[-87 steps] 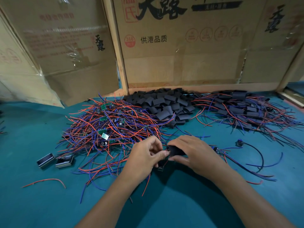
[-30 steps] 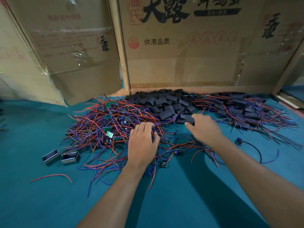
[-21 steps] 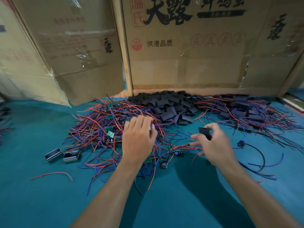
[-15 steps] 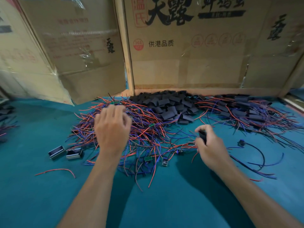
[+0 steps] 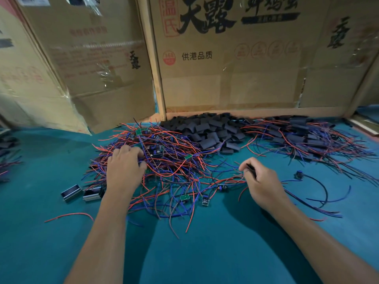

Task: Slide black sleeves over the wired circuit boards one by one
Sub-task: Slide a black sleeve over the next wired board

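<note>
Left hand (image 5: 125, 169) moved back onto wire pile (image 5: 164, 160), fingers curled in; right hand (image 5: 260, 181) pinches black sleeve (image 5: 251, 170); teal tabletop (image 5: 205, 253), cardboard boxes (image 5: 225, 68) upper frame.

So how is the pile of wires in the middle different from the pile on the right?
The middle tangle of red and blue wires shows bare green circuit boards; the right tangle of wires has black sleeves over its boards. The left hand rests on the middle one; nothing touches the right one. Both lie on the teal table.

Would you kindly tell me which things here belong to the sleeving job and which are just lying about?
Job: wired boards pile; loose sleeves; sleeve in right hand; left hand.
Lying about: metal clips; stray red wire; cardboard boxes.
</note>
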### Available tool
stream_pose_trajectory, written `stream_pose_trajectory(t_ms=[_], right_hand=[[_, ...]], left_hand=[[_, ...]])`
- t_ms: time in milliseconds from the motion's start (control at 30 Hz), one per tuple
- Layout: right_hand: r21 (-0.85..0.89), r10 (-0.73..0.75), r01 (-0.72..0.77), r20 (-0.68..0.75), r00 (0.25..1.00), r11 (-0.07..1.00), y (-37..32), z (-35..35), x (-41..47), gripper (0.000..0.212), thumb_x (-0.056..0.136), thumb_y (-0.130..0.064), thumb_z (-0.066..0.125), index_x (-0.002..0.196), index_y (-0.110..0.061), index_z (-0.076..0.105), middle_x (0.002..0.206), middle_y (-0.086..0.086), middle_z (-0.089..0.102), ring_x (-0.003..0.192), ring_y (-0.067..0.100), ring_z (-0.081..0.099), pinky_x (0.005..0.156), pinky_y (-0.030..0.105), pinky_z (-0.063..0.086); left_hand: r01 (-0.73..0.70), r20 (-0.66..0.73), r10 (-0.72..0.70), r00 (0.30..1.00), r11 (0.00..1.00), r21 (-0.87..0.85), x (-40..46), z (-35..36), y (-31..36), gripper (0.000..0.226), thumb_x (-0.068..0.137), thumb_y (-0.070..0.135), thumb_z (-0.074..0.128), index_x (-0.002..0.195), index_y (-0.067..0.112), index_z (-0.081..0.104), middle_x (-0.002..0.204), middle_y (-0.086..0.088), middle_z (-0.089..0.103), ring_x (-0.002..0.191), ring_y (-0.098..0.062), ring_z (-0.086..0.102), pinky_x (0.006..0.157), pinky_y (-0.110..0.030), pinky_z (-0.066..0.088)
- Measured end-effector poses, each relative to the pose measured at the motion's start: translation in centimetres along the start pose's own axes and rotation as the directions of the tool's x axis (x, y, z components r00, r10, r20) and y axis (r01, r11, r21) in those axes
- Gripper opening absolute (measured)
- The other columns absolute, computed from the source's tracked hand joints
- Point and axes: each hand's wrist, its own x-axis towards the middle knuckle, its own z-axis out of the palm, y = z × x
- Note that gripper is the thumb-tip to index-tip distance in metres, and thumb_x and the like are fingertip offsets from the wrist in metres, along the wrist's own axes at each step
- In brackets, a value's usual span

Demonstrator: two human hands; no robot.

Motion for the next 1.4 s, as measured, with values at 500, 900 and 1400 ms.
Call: stream_pose_trajectory(t_ms=[500, 900, 1400], right_hand=[[-0.102, -0.043, 0.043, 0.005, 0.999, 0.994, -0.1, 0.1, -0.2, 0.02, 0.1, -0.036, 0.045, 0.084, -0.028, 0.053, 0.05, -0.008, 0.043, 0.042, 0.009, 0.034, 0.045, 0.02, 0.031], [-0.066, -0.011, 0.015, 0.059, 0.998, 0.998, 0.1, 0.3, -0.2, 0.015, 0.096, -0.048, 0.045, 0.095, -0.034, 0.051, 0.054, -0.011, 0.042, 0.046, 0.006, 0.037, 0.046, 0.02, 0.029], [-0.042, 0.069, -0.065, 0.1, 0.993, 0.997, 0.0, 0.2, 0.0, 0.025, 0.1, -0.044, 0.042, 0.119, -0.029, 0.047, 0.075, -0.004, 0.048, 0.062, 0.003, 0.047, 0.055, 0.017, 0.033]], left_hand=[[-0.445, -0.038, 0.456, 0.889, 0.843, -0.302, -3.3, 2.0, 8.4, 0.03, 0.099, 0.03, 0.056, 0.127, 0.018, 0.056, 0.123, 0.001, 0.054, 0.117, -0.02, 0.046, 0.101, -0.034, 0.038], [-0.302, -0.081, 0.303, 0.949, 0.953, 0.022, -1.7, 4.7, 8.4, 0.02, 0.103, 0.038, 0.046, 0.112, 0.024, 0.057, 0.107, 0.004, 0.06, 0.107, -0.022, 0.049, 0.093, -0.035, 0.034], [-0.169, -0.168, 0.03, 0.985, 0.295, -0.94, -2.5, -1.9, 8.6, 0.016, 0.094, 0.021, 0.065, 0.109, 0.015, 0.065, 0.099, 0.0, 0.073, 0.09, -0.009, 0.064, 0.083, -0.022, 0.049]])
